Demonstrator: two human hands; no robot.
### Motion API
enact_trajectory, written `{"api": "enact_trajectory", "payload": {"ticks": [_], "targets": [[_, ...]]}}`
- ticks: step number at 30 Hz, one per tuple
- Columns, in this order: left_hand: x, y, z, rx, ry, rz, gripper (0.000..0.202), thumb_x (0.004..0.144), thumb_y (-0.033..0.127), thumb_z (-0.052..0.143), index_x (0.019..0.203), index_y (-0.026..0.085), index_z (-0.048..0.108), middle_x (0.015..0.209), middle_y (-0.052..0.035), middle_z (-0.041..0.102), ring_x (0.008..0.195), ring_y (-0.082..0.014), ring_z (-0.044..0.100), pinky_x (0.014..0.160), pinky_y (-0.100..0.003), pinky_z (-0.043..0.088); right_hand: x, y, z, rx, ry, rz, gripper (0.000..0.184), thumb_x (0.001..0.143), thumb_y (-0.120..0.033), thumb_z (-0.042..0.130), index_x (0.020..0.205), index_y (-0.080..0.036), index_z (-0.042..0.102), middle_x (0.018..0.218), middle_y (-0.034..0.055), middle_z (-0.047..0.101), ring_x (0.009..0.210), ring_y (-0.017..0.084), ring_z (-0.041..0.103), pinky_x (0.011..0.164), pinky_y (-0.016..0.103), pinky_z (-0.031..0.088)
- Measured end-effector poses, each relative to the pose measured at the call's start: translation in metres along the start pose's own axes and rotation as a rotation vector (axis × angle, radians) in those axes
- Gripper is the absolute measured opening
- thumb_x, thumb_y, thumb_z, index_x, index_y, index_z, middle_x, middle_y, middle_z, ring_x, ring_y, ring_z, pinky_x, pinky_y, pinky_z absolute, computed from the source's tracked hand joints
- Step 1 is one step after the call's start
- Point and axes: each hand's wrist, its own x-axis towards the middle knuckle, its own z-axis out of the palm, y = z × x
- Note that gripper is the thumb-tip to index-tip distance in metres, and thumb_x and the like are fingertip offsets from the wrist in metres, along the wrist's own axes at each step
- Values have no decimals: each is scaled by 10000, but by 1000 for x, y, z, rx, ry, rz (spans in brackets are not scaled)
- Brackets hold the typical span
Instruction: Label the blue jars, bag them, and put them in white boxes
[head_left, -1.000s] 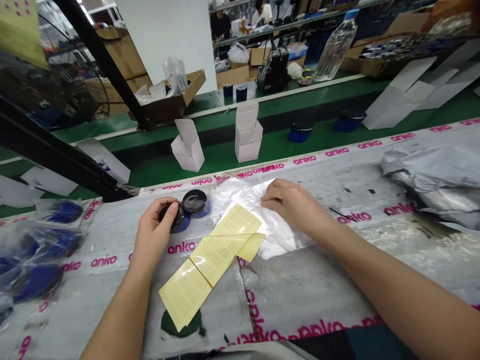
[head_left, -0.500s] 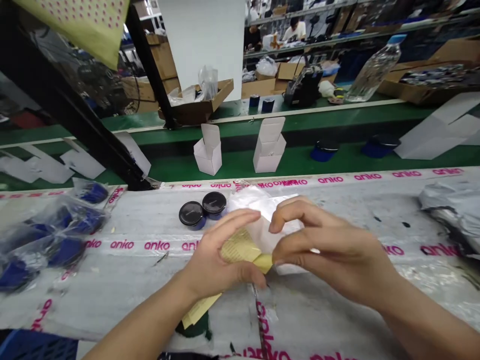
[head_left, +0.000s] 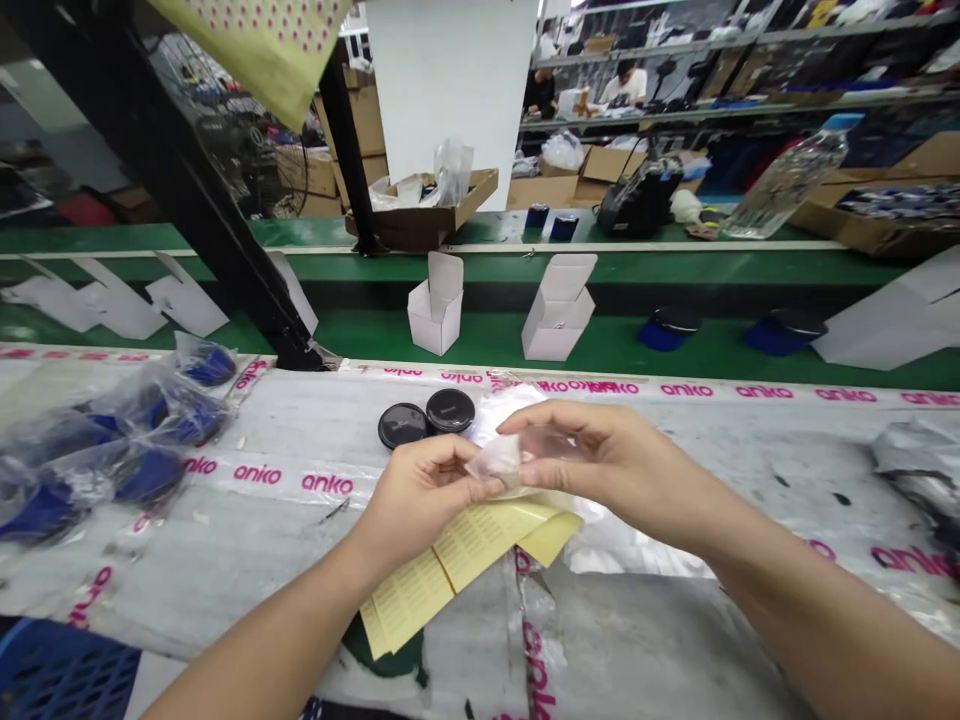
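Between my two hands, over the middle of the table, is a small clear plastic bag (head_left: 501, 458). My left hand (head_left: 424, 490) pinches its left edge between thumb and fingers. With thumb and fingers my right hand (head_left: 600, 455) grips the bag's other side. Yellow label sheets (head_left: 480, 545) with rows of small print lie just below my hands. Two round containers with black lids, one lid (head_left: 403, 426) left of the other lid (head_left: 451, 410), stand behind my left hand. White plastic bags (head_left: 637, 545) lie under and beyond my right hand.
Bagged blue containers (head_left: 154, 475) are heaped at the left. Open white boxes (head_left: 436, 315) and blue containers (head_left: 670, 328) stand on the green conveyor (head_left: 487, 340). A slanted black post (head_left: 217, 220) rises at left. A blue basket (head_left: 64, 670) sits at the lower left.
My hands have left the yellow sheets, which now lie flatter on the table, and both hold the clear bag. The whole view has shifted slightly.
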Motion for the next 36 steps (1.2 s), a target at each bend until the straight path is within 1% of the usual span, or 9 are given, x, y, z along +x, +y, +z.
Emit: {"api": "enact_trajectory", "payload": {"ticks": [6, 11, 13, 18, 22, 25, 30, 34, 36], "targets": [[0, 2, -5, -53, -67, -97, 349, 647, 400, 923, 711, 163, 675, 674, 8, 672, 631, -122, 634, 631, -252, 527, 2, -3, -1, 198, 91, -38, 241, 763, -392, 828, 888, -205, 742, 866, 48, 733, 782, 199, 688, 718, 340, 578], [0, 3, -10, -87, -79, 25, 458, 872, 624, 666, 1069, 218, 748, 986, -66, 752, 901, -176, 703, 777, -283, 548, 0, 4, 2, 294, -45, 47, 374, 821, -445, 796, 1070, -212, 643, 791, 33, 739, 744, 204, 714, 653, 316, 561], [-1, 3, -9, -83, -91, -11, 432, 887, 595, 665, 1090, 223, 747, 1010, -72, 754, 916, -190, 709, 780, -295, 554, -1, 6, 6, 295, -85, 53, 398, 857, -454, 763, 1129, -229, 578, 760, 17, 730, 710, 200, 709, 614, 300, 541], [-3, 4, -4, -51, -90, -101, 193, 829, 354, 798, 890, 180, 739, 773, -17, 724, 647, -120, 656, 622, -240, 528, -5, 8, 15, 110, -52, -5, 316, 922, -465, 680, 1113, -247, 554, 815, 30, 735, 750, 217, 719, 611, 306, 543], [-1, 7, -6, -86, -96, -97, 201, 848, 326, 777, 812, 155, 679, 647, 11, 664, 561, -91, 622, 577, -213, 520, -5, 6, 18, -281, 112, -360, 210, 918, -296, 709, 1118, -264, 651, 1063, 48, 736, 956, 216, 700, 779, 323, 559], [0, 7, -8, -223, -169, -170, 270, 836, 369, 789, 804, 151, 633, 616, 0, 674, 521, -106, 635, 553, -229, 547, -5, 5, 17, -420, 112, -575, 181, 970, -153, 605, 1100, -255, 677, 970, 22, 753, 879, 177, 704, 764, 296, 550], [1, 9, -8, -412, -155, -306, 306, 812, 374, 807, 779, 159, 591, 633, 2, 665, 514, -113, 640, 482, -214, 564, -6, 6, 9, -452, 212, -558, 198, 968, -116, 589, 1039, -254, 713, 974, 12, 788, 835, 173, 734, 742, 289, 563], [-1, 12, -6, -386, -93, -280, 275, 839, 326, 775, 773, 162, 564, 632, 8, 660, 508, -103, 632, 475, -198, 565, -5, 9, 6, -342, 174, -562, 208, 968, -116, 590, 969, -272, 727, 917, -8, 780, 831, 163, 723, 760, 287, 558], [-4, 13, -6, -341, -118, -245, 215, 854, 266, 755, 849, 176, 561, 627, 17, 667, 475, -100, 615, 462, -196, 549, -4, 10, 6, -198, 201, -544, 164, 960, -158, 631, 914, -279, 732, 966, 1, 766, 914, 174, 710, 798, 290, 555]]}}
